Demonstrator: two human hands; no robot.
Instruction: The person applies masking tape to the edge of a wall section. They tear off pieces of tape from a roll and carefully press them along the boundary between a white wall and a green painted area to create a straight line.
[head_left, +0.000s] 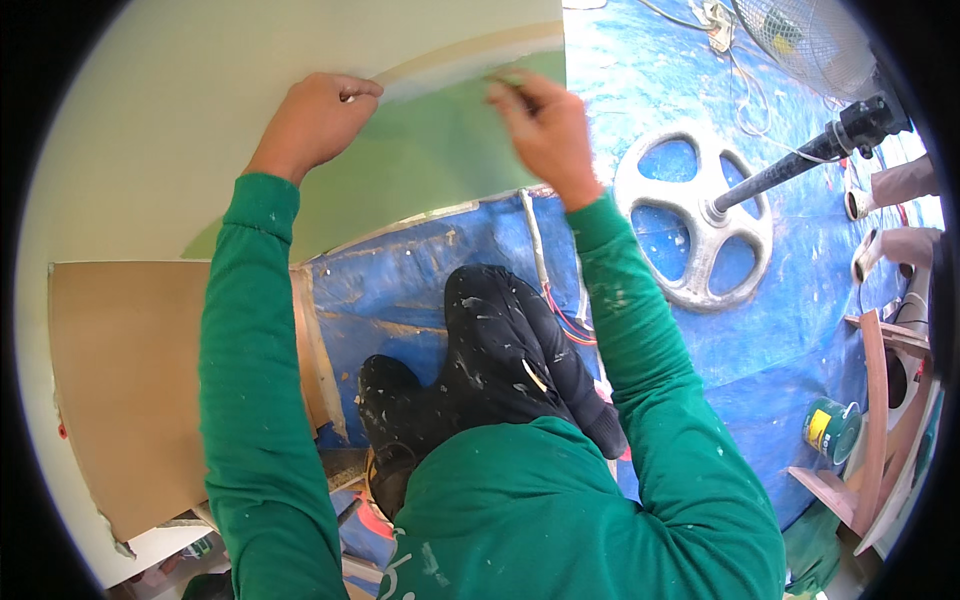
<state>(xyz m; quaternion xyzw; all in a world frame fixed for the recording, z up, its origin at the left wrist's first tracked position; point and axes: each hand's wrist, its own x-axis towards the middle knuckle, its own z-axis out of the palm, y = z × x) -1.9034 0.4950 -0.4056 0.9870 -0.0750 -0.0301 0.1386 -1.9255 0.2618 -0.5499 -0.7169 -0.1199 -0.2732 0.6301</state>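
Note:
Both hands are raised at a wall (187, 75) painted cream above and green below, with a curved tan strip of masking tape (465, 49) running along the border. My left hand (319, 120) is at the tape's left end, thumb and forefinger pinched together there. To the right, my right hand (544, 127) is blurred in front of the green area (427, 150), fingers curled close together. Whether something small lies between its fingers is not clear. A pale band shows between the tape and the green paint.
A fan on a round metal base (701, 217) stands at the right on blue sheeting (750, 360). Electrical wires (566, 319) rise near my knees. A brown board (127, 390) is at the left. A paint bucket (832, 430), wooden pieces (874, 420) and another person's legs (904, 187) are at far right.

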